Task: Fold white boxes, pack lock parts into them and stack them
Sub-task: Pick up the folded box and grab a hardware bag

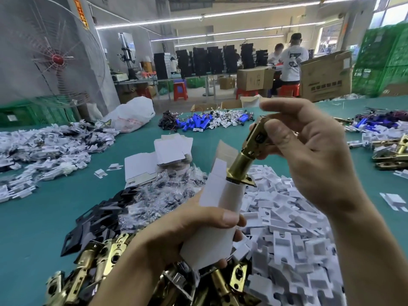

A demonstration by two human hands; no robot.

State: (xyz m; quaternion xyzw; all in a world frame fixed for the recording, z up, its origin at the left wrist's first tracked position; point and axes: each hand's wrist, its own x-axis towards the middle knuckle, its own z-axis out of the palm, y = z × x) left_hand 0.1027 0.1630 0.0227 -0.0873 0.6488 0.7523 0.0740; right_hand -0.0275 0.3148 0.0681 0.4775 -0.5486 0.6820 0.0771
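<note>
Tilted brass latch [240, 161], nose in open white box [220, 200]; left hand [183, 228] tight round box, right hand [309, 151] tight on latch.

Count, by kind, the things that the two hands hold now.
box: 1, gripped by the left hand
latch: 1, brass, pinched by the right hand, its lower end in the box's open top
Total: 2
</note>
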